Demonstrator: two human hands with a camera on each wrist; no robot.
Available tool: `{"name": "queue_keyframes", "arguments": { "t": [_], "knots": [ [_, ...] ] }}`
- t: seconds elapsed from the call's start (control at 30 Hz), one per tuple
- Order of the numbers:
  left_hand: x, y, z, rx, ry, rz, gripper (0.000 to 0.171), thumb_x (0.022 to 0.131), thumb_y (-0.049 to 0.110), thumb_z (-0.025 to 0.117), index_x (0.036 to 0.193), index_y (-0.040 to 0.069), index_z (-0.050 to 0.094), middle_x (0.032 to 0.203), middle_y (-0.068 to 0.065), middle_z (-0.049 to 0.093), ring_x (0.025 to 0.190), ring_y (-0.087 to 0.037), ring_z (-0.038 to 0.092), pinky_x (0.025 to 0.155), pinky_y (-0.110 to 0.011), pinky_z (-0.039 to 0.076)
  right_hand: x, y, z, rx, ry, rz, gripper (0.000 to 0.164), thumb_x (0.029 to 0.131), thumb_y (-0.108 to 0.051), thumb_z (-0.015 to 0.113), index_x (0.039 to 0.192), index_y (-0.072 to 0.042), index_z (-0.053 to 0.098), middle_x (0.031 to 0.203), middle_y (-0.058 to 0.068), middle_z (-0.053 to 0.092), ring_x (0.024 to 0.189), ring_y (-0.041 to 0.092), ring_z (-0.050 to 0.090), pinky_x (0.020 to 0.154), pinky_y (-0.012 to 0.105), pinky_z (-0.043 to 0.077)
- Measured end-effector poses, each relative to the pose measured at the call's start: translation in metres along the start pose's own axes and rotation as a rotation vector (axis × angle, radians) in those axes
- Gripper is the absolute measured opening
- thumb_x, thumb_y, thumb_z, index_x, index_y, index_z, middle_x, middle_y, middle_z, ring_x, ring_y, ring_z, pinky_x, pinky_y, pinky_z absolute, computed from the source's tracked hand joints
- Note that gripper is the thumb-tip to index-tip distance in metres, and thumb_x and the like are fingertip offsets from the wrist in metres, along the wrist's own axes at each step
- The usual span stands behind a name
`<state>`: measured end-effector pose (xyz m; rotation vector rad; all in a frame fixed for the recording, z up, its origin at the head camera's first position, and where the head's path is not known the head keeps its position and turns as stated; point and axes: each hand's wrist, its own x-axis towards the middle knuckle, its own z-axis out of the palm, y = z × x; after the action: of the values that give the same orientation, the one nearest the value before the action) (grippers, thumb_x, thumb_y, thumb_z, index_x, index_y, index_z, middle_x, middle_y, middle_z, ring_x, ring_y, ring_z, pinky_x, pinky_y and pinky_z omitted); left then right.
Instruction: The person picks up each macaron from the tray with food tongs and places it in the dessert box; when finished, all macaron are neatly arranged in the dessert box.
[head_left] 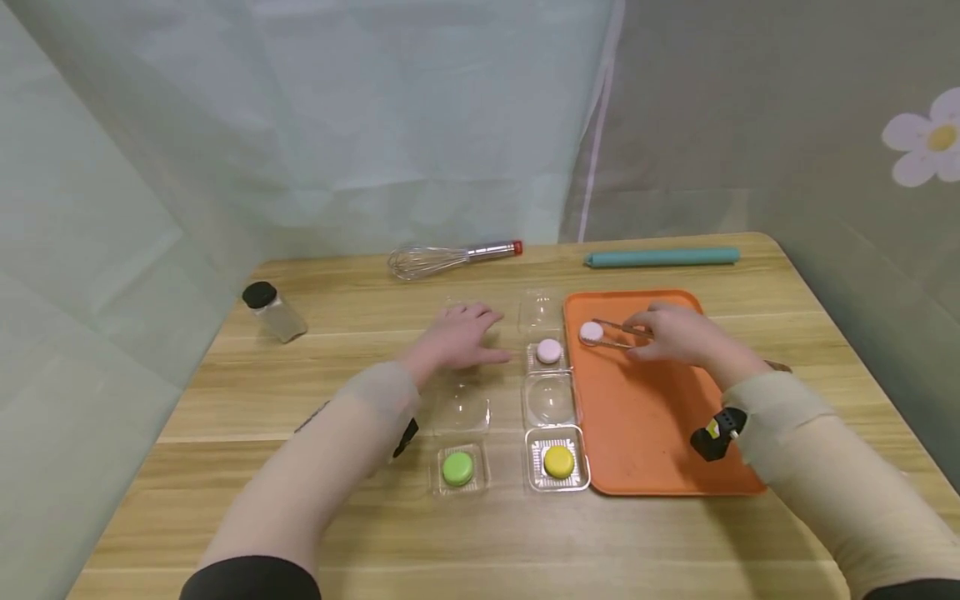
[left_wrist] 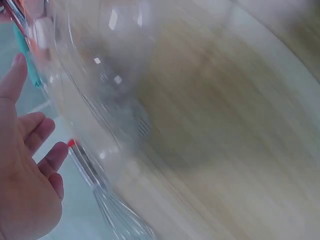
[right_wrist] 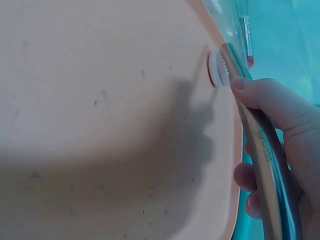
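My right hand (head_left: 675, 333) grips metal tongs (right_wrist: 262, 145) over the orange tray (head_left: 645, 433). The tongs' tips lie around a pale pink macaron (head_left: 591, 332) near the tray's left edge; whether it touches the tray I cannot tell. My left hand (head_left: 461, 337) hovers with spread fingers and holds nothing, left of the clear plastic boxes. Another pale pink macaron (head_left: 549, 351) sits in an opened box beside the tray. In front of it, a yellow macaron (head_left: 558, 462) lies in a second box (head_left: 532, 479), and a green macaron (head_left: 457, 469) in a third, further left.
Clear lids (head_left: 550, 400) lie folded back behind their boxes. A whisk (head_left: 457, 257) and a teal stick-like roll (head_left: 660, 257) lie along the table's far edge. At the far left, a black-capped jar (head_left: 277, 312) is tipped over. Fabric walls enclose the table.
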<state>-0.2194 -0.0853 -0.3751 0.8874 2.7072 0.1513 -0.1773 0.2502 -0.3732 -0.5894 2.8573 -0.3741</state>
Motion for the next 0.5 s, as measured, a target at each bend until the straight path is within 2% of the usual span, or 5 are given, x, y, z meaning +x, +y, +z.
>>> {"name": "queue_keyframes", "arguments": {
  "t": [0.23,0.5],
  "knots": [
    [-0.013,-0.021,0.0,-0.046,0.005,-0.023,0.079,0.083,0.055,0.061,0.144,0.011,0.036,0.147,-0.013,0.033,0.134,-0.038,0.025,0.107,-0.057,0.015,0.0,0.0,0.002,-0.01,-0.019,0.01,0.047,0.08,-0.034,0.072,0.117,-0.007,0.064,0.09,0.007,0.054,0.071,0.019,0.05,0.061,0.037,0.044],
    [-0.031,-0.047,0.006,-0.026,0.03,-0.038,0.077,0.084,0.057,0.058,0.141,0.009,0.04,0.145,-0.015,0.036,0.13,-0.042,0.03,0.105,-0.06,0.017,0.0,-0.001,0.004,-0.015,-0.027,0.015,0.047,0.081,-0.034,0.071,0.118,-0.006,0.063,0.091,0.007,0.054,0.071,0.019,0.05,0.062,0.037,0.043]
  ]
}}
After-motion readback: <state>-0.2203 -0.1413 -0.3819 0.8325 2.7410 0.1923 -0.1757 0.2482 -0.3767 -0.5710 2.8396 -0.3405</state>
